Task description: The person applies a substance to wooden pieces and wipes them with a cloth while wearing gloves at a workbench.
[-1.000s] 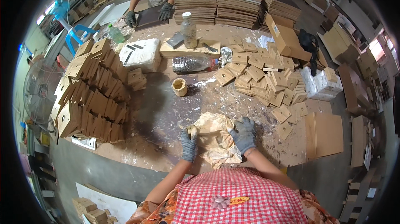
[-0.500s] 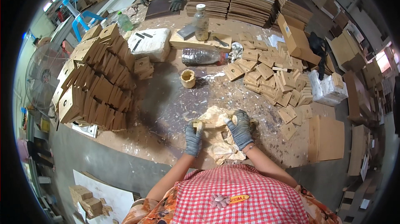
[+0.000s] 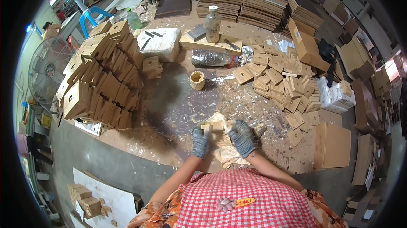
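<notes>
My left hand (image 3: 201,141), in a grey knitted glove, grips a small, pale wooden block (image 3: 213,126) by its left end, just above the table. My gloved right hand (image 3: 241,137) is closed at the block's other end, on a crumpled cream rag (image 3: 229,154). Folds of the rag lie under and between both hands, and its part inside the right fingers is mostly hidden. Beyond the hands stands a small round pot (image 3: 197,80) with crusted, yellowish sides.
A tall stack of wooden pieces (image 3: 99,79) stands left, with a loose heap of wooden pieces (image 3: 275,73) to the right. A plastic bottle (image 3: 210,58) lies beyond the pot; a capped jar (image 3: 212,26) stands behind. Across the table, a gloved person stands by a dark board (image 3: 173,7).
The right hand has shifted slightly left, closer to the block, and the rag looks more bunched. The view has moved slightly. Across the table, the other person's hand has drawn back from the dark board.
</notes>
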Demonstrator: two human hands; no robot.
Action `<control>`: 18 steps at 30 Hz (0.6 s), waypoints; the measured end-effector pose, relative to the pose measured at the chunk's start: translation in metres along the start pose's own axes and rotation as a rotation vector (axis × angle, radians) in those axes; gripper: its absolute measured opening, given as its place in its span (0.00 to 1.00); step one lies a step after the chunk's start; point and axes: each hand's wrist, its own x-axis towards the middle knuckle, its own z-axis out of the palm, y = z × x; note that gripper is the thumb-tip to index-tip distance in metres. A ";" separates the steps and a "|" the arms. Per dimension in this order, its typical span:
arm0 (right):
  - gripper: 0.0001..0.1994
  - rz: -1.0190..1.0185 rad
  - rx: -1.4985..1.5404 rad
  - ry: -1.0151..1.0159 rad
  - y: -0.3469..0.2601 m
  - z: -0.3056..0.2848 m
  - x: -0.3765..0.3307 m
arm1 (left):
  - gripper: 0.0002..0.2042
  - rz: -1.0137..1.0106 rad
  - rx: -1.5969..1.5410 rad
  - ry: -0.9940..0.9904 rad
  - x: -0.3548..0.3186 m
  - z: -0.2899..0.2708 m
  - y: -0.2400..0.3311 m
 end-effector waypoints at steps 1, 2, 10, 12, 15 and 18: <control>0.10 0.046 0.028 -0.015 -0.006 0.008 -0.009 | 0.17 -0.002 0.080 0.029 0.000 0.000 0.001; 0.10 0.047 0.027 -0.017 -0.001 0.009 -0.011 | 0.17 -0.005 0.159 0.058 0.000 0.000 0.001; 0.10 0.002 0.088 0.001 0.011 0.023 -0.009 | 0.17 -0.047 0.266 0.032 0.013 -0.008 -0.016; 0.08 0.116 0.292 0.048 0.019 0.026 -0.007 | 0.17 -0.051 0.265 0.036 0.013 -0.005 -0.013; 0.06 0.137 0.405 0.088 0.021 0.028 -0.001 | 0.17 -0.026 0.131 0.025 0.010 -0.001 -0.002; 0.07 0.179 0.431 0.182 0.022 0.029 0.006 | 0.17 0.004 0.162 0.027 0.009 -0.001 0.000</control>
